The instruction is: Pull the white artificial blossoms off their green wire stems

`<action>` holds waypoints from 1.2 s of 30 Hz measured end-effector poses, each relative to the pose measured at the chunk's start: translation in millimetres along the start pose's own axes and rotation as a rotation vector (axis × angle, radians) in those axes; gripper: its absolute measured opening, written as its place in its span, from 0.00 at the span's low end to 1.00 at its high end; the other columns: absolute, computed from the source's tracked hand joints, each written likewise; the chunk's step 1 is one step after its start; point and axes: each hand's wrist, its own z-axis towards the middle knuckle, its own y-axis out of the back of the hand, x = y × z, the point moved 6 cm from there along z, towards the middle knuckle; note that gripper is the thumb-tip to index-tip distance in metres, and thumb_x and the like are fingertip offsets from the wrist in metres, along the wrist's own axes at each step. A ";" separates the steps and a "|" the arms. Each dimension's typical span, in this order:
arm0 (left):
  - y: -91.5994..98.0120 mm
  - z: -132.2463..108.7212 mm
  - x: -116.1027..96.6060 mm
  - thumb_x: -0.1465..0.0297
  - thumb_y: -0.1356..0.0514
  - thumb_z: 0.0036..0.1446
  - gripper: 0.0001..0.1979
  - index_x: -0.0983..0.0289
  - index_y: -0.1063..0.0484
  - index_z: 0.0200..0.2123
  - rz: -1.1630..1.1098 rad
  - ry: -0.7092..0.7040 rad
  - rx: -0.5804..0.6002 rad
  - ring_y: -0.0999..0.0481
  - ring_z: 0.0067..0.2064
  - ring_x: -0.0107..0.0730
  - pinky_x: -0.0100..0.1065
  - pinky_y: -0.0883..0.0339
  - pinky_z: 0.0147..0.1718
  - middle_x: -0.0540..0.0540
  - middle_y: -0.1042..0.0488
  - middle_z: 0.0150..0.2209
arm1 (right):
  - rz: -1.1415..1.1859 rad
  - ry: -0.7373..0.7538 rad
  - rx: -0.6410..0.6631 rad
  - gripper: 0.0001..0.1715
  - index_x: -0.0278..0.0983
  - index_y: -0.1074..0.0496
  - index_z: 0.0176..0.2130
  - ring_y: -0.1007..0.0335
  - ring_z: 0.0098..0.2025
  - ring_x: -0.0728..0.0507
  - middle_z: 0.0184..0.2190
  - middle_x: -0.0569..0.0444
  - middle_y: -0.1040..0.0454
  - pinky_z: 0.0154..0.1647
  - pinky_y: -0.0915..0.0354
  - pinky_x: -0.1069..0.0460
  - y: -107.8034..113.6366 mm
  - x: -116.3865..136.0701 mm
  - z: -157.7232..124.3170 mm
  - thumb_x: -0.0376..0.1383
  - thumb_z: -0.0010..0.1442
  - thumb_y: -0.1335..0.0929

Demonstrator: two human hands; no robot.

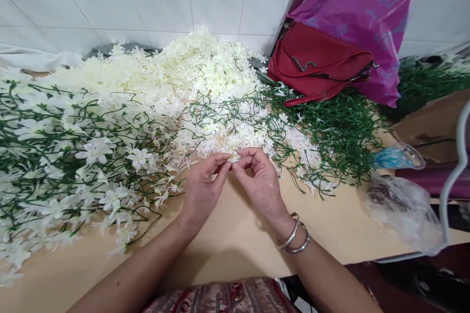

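A small white artificial flower is pinched between my two hands, above the table's front middle. My left hand grips it with thumb and fingertips from the left. From the right, my right hand holds the same flower in a pinch, two metal bangles at its wrist. Right behind the fingers lies a spread of loose white petals and thin white stamen pieces. Green plastic stems lie across these pieces. Whether a stem is on the held flower is hidden by the fingers.
Stemmed white flowers cover the table's left. A cream petal heap stands against the tiled wall. Behind right are green stems, a red handbag and a purple plastic bag. A clear plastic bag lies near the right edge.
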 end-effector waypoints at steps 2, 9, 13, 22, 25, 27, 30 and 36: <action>2.0 -0.6 -9.7 0.73 0.38 0.68 0.07 0.60 0.22 0.48 0.141 -0.141 -0.025 0.15 0.41 0.33 0.33 0.23 0.43 0.53 0.15 0.43 | 0.043 -0.029 0.016 0.17 0.41 0.28 0.48 0.29 0.34 0.46 0.30 0.61 0.27 0.44 0.33 0.48 -0.2 -0.5 1.2 0.35 0.58 0.26; 1.5 -1.7 -14.2 0.75 0.40 0.70 0.09 0.59 0.26 0.50 0.227 -0.233 -0.001 0.16 0.45 0.32 0.33 0.24 0.45 0.53 0.17 0.45 | 0.064 -0.059 0.099 0.08 0.40 0.20 0.41 0.28 0.34 0.45 0.31 0.57 0.22 0.42 0.32 0.48 3.0 -2.1 4.7 0.36 0.59 0.25; 1.3 -2.5 -6.6 0.73 0.38 0.69 0.05 0.59 0.27 0.47 0.124 -0.149 -0.005 0.16 0.43 0.33 0.33 0.24 0.43 0.53 0.19 0.41 | -0.034 0.082 0.051 0.02 0.42 0.20 0.36 0.27 0.38 0.43 0.32 0.56 0.22 0.46 0.31 0.46 9.3 6.9 5.8 0.33 0.61 0.26; -3.7 -7.1 -12.8 0.74 0.39 0.69 0.06 0.60 0.24 0.47 0.047 -0.108 0.058 0.18 0.42 0.31 0.31 0.24 0.42 0.53 0.19 0.42 | 0.032 0.139 0.063 0.03 0.41 0.25 0.37 0.24 0.49 0.42 0.43 0.51 0.21 0.55 0.31 0.45 10.1 6.7 8.5 0.36 0.65 0.27; 3.2 -4.6 -9.4 0.71 0.39 0.69 0.06 0.60 0.25 0.48 0.078 -0.067 -0.001 0.18 0.40 0.31 0.32 0.24 0.42 0.54 0.20 0.43 | 0.034 0.132 -0.054 0.05 0.41 0.26 0.35 0.25 0.45 0.42 0.40 0.52 0.22 0.52 0.30 0.45 23.1 6.6 12.6 0.36 0.63 0.26; 8.6 -1.3 -7.3 0.70 0.39 0.70 0.07 0.60 0.26 0.50 0.073 -0.052 -0.042 0.18 0.41 0.31 0.33 0.24 0.44 0.55 0.21 0.46 | 0.030 0.130 -0.112 0.07 0.40 0.27 0.35 0.26 0.44 0.42 0.39 0.53 0.23 0.51 0.30 0.45 33.5 7.5 16.3 0.36 0.62 0.25; 14.5 5.2 -7.6 0.69 0.39 0.70 0.08 0.60 0.27 0.50 0.070 -0.051 -0.078 0.18 0.43 0.31 0.33 0.23 0.45 0.57 0.22 0.50 | -0.008 0.145 -0.175 0.09 0.40 0.27 0.36 0.28 0.42 0.43 0.39 0.53 0.24 0.49 0.31 0.45 48.2 9.7 21.2 0.38 0.61 0.25; 9.9 23.6 -21.0 0.74 0.41 0.69 0.08 0.61 0.24 0.48 0.290 -0.180 -0.006 0.20 0.43 0.32 0.34 0.24 0.43 0.58 0.23 0.51 | -0.043 0.178 -0.206 0.09 0.41 0.29 0.38 0.31 0.38 0.44 0.35 0.56 0.28 0.44 0.34 0.48 59.5 12.0 23.4 0.38 0.61 0.25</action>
